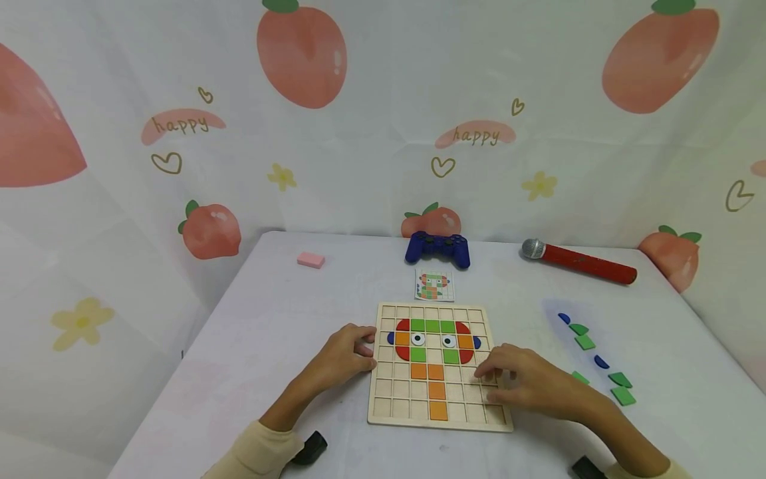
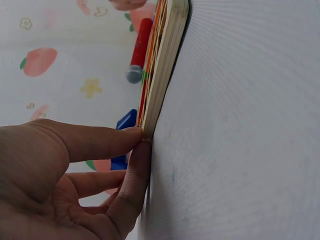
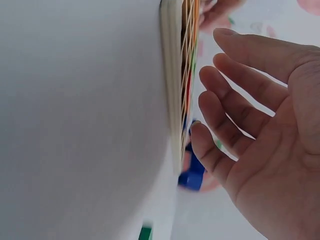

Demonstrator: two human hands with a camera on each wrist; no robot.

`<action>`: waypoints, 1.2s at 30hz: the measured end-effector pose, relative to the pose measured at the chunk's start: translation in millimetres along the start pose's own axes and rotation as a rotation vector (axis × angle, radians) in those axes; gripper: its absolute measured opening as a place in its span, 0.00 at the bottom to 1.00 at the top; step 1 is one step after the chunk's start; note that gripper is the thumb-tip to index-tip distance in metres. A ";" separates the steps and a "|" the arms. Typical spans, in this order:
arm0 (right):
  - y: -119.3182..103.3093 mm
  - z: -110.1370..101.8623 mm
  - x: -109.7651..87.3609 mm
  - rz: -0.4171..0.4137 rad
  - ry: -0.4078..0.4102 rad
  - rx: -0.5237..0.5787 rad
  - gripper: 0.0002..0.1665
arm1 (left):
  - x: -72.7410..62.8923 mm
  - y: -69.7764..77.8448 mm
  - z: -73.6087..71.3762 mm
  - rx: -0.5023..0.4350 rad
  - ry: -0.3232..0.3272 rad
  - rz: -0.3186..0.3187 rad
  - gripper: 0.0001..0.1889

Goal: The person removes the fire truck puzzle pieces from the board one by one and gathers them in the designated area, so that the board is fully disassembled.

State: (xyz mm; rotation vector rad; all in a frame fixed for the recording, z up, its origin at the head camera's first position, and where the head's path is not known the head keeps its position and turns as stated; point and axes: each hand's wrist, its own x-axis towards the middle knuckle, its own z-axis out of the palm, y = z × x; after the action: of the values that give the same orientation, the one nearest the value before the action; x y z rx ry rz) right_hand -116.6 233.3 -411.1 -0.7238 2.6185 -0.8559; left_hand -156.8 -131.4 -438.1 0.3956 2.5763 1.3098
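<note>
- The board (image 1: 399,407) lies flat on the table (image 1: 335,279) between your hands, its left edge at the fingertips of your left hand (image 1: 342,358) and its right edge below your right hand (image 1: 529,384)
- On it sits a face-like pattern (image 1: 433,325), with orange squares (image 1: 437,390) running down to the nearest row and bare cells on both sides of them
- You look to be partway through filling the board, the upper part laid and the lower part incomplete, judging by the card (image 1: 435,286) just beyond it, whose print is too small to check cell by cell
- Your left hand grips that edge lightly, thumb and fingers bent in to it, seemingly to steady the board
- Your right hand holds nothing, its fingers loosely bent and apart over the right-hand cells
- The next move seems to call for your right hand to fetch a loose piece and seat it flat in a low cell
- To the right, off the board, lie blue half-rounds (image 1: 601,362) and green pieces (image 1: 623,396), one partly behind your right forearm (image 1: 622,429)
- Farther out are the controller (image 1: 437,247), the mic (image 1: 583,261) and a pink block (image 1: 311,260)
</note>
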 end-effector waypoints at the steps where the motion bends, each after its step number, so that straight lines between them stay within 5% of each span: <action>1: 3.6 -2.0 -2.9 0.011 0.013 -0.006 0.15 | -0.3 0.1 -0.3 -0.004 0.001 0.003 0.32; 12: 48.3 -27.5 -41.2 0.054 0.206 -0.049 0.18 | -0.8 3.8 -0.8 0.006 0.007 -0.006 0.31; 19: 69.4 -41.9 -58.1 0.215 0.202 -0.104 0.22 | -2.1 4.1 -2.0 -0.006 0.005 -0.007 0.32; 36: 99.0 -54.0 -78.2 0.278 0.137 -0.118 0.25 | -0.3 2.1 -0.2 0.002 -0.002 -0.012 0.31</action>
State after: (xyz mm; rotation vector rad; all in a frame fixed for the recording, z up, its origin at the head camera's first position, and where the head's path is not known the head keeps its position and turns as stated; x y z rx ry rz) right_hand -110.7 370.1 -420.7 -0.3244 2.8220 -0.6958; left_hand -156.3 -130.5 -436.2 0.3811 2.5745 1.3021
